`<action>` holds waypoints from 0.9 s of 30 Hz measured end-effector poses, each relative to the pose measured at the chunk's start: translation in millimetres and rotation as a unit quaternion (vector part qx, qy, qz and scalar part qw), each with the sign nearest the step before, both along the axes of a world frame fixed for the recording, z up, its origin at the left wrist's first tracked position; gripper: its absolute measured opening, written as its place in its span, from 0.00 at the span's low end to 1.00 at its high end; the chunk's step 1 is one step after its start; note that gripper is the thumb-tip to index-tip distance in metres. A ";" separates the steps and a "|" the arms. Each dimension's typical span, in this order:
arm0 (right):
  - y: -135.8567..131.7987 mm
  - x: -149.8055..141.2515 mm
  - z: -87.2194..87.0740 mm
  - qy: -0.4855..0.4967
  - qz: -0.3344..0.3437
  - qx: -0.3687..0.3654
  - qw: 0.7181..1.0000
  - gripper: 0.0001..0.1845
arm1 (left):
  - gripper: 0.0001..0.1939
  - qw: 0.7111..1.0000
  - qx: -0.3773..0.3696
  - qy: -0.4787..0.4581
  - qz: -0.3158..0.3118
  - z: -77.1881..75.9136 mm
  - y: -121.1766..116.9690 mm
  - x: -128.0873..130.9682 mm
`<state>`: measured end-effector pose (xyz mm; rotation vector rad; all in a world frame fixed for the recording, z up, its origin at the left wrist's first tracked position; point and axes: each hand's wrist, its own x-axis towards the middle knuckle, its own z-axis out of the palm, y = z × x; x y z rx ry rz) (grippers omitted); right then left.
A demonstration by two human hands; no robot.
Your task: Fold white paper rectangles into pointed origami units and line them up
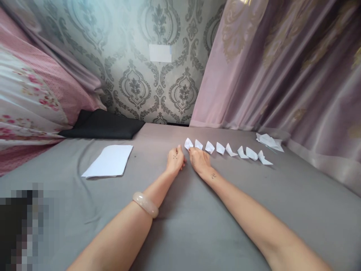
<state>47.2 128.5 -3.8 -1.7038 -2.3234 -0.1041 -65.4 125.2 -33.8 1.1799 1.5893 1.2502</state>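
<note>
Several small folded white paper pieces, boat-like in shape, stand in a row on the grey sheet. My right hand (199, 160) is closed, its fingertips at the lower edge of the leftmost folded paper piece (188, 143). Just left of it, my left hand (175, 160) has its fingers curled in and its thumb side up; whether anything is inside is hidden. The row runs rightward past a middle folded piece (220, 148) to a pointed one (264, 158) at the right end.
A stack of white paper (109, 162) lies to the left, with a folded black cloth (104, 124) behind it. More crumpled or folded white paper (269, 141) sits at the far right by the pink curtain (254, 75). A patterned wall (158, 90) closes the back.
</note>
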 end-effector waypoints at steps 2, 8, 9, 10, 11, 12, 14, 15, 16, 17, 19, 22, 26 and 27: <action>0.2 -0.3 -1.5 0.005 -0.002 0.001 1.000 0.16 | 0.23 1.000 -0.001 0.001 0.000 1.4 -0.5 0.3; -4.5 2.2 -5.3 0.025 -0.016 0.007 1.000 0.18 | 0.22 1.000 -0.005 0.001 -0.001 6.2 -3.7 0.7; -4.8 2.5 -5.7 0.026 -0.019 0.007 0.999 0.18 | 0.22 1.000 -0.006 0.001 -0.001 6.5 -4.0 0.8; -4.9 2.7 -6.1 0.027 -0.020 0.006 0.999 0.19 | 0.22 1.000 -0.007 0.002 -0.001 6.7 -4.1 0.8; -5.0 2.9 -6.3 0.027 -0.021 0.006 0.999 0.19 | 0.21 1.000 -0.007 0.003 -0.001 6.6 -4.1 0.8; -5.2 3.1 -6.4 0.026 -0.019 0.007 0.999 0.19 | 0.21 1.000 -0.007 0.003 0.000 6.4 -4.0 0.9; -5.5 3.2 -6.4 0.020 -0.010 0.008 1.000 0.19 | 0.20 1.000 -0.007 0.005 0.000 5.9 -3.5 1.0; -5.7 3.1 -6.3 0.016 -0.002 0.010 1.000 0.19 | 0.20 1.000 -0.008 0.006 0.000 5.6 -3.1 1.1; -5.8 2.9 -6.2 0.011 0.007 0.011 1.000 0.19 | 0.20 1.000 -0.008 0.007 -0.001 5.3 -2.8 1.2; -5.6 2.5 -6.2 0.004 0.016 0.012 1.000 0.19 | 0.19 1.000 -0.009 0.008 -0.002 5.2 -2.6 1.2; -4.5 1.4 -6.3 -0.009 0.033 0.011 0.999 0.19 | 0.18 1.000 -0.010 0.013 -0.003 5.4 -2.5 1.3; -1.0 -0.4 -7.1 -0.025 0.041 0.006 0.999 0.18 | 0.18 1.000 -0.010 0.018 -0.004 6.5 -3.3 1.2; 3.8 -2.0 -8.5 -0.035 0.028 0.005 0.999 0.18 | 0.17 1.000 -0.009 0.021 -0.004 7.8 -4.5 1.3; 4.6 -2.3 -8.8 -0.036 0.026 0.005 0.999 0.18 | 0.17 1.000 -0.009 0.022 -0.004 7.8 -4.6 1.4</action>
